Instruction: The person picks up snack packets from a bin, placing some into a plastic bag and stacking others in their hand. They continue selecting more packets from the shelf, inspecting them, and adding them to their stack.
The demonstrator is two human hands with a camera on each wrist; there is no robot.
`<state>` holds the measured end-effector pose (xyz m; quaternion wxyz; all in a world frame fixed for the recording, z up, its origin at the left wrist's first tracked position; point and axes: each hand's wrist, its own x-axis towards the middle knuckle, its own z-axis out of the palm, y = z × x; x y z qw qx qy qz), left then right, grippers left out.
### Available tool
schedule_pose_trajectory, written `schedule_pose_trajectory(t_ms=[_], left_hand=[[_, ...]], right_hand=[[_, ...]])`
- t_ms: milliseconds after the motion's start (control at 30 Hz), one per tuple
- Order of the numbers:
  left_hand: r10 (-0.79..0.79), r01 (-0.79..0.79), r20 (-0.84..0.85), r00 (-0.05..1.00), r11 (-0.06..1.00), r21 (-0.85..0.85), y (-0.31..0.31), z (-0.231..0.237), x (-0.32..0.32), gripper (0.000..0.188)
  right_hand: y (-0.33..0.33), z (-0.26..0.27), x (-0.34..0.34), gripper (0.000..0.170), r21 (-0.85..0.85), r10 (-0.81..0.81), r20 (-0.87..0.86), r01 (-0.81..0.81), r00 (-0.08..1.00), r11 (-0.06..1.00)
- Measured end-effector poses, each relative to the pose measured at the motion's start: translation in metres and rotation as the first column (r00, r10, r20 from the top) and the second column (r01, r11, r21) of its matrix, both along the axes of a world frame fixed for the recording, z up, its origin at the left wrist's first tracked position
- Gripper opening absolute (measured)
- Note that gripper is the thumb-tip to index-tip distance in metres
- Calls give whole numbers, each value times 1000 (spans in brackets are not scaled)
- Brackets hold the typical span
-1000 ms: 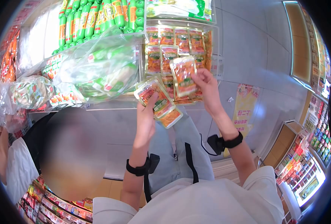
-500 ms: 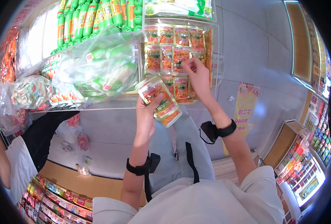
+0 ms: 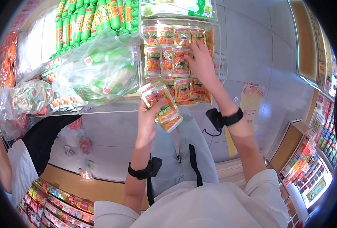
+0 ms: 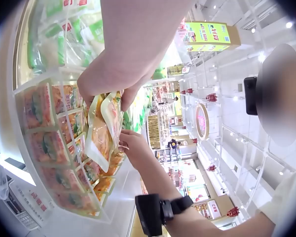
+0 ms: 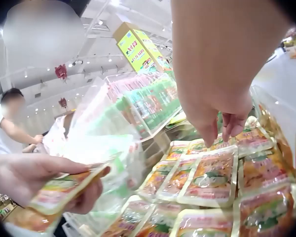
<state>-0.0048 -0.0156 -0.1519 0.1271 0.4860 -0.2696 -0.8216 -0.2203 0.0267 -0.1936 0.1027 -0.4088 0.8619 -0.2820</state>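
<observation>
My left hand (image 3: 147, 119) holds a couple of overlapping orange food pouches (image 3: 164, 108) with pale sealed borders, thumb across the top one. In the left wrist view their edges hang below the fingers. My right hand (image 3: 203, 62) is over a clear bin of similar pouches laid in rows. Its bent fingers point down, and in the right wrist view the fingertips (image 5: 209, 140) are at the far edge of one flat pouch (image 5: 210, 177). That pouch lies on top of its neighbours, with nothing seen gripped between the fingers.
Left of the bin sits a clear plastic bag of green-and-white packs (image 3: 104, 72). Green-wrapped sausages (image 3: 86, 22) fill the compartment behind it. Clear bin walls (image 3: 216, 49) border the pouches. Another person (image 3: 16, 163) stands at the left.
My right hand has let go of a pouch, which now lies in the bin, and has shifted farther back over the rows. The left hand keeps its pouches, nearly still.
</observation>
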Motion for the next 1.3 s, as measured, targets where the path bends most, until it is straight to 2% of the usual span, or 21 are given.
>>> schedule_pose_trajectory(t_ms=[167, 267, 300, 367, 467, 533, 600, 700, 800, 900, 1000, 1100, 1200, 1267, 1300], left_hand=[[-13, 13, -3, 1000, 1000, -11, 3, 4, -2, 31], [15, -14, -47, 999, 1000, 19, 0, 4, 0, 31], [32, -30, -69, 997, 999, 40, 1, 3, 1, 31], [51, -33, -127, 991, 990, 139, 0, 4, 4, 33], [90, -34, -222, 971, 969, 245, 2, 6, -1, 34], [83, -11, -260, 962, 964, 266, 6, 7, -4, 36], [39, 34, -280, 959, 967, 251, 9, 6, -6, 40], [-8, 40, -206, 979, 988, 150, 7, 12, -10, 37], [-108, 112, -101, 989, 993, 40, 5, 10, -5, 37], [-158, 167, -102, 982, 982, 86, -3, 10, 1, 36], [-236, 239, -83, 968, 970, 40, -5, 15, -2, 34], [-128, 130, -72, 989, 991, 14, -3, 20, -11, 32], [-40, 44, -66, 997, 997, 61, -4, 16, -13, 32], [-35, 38, -55, 998, 997, 70, -3, 13, -11, 33], [-32, 35, -47, 998, 997, 73, -2, 11, -10, 33]], right_hand=[[-13, -40, -23, 20, 118, 154, -151, -137, 976, 984], [-4, -2, -24, 15, 31, 235, 131, -241, 963, 970], [0, 16, -20, 12, 11, 140, 279, -150, 950, 989], [15, 51, -7, 6, 23, -50, 548, 45, 835, 999], [46, 66, 14, 5, -129, -162, 678, 333, 717, 934], [68, 60, 36, 4, -65, -172, 878, 468, 447, 881], [80, 60, 66, 6, 9, -173, 946, 512, 273, 859], [86, 64, 95, 12, 61, -120, 988, 465, 100, 883], [89, 68, 93, 18, 71, -103, 992, 358, 71, 931], [86, 64, 81, 16, 61, -111, 986, 350, 125, 935], [79, 52, 67, 14, 21, -87, 960, 241, 267, 970], [59, 44, 58, 12, -53, -76, 954, 413, 290, 909], [45, 6, 37, 15, -44, -156, 929, 518, 336, 854], [40, -23, 23, 17, 180, -382, 692, 366, 613, 913], [35, -28, 18, 18, 309, -434, 523, 312, 733, 899]])
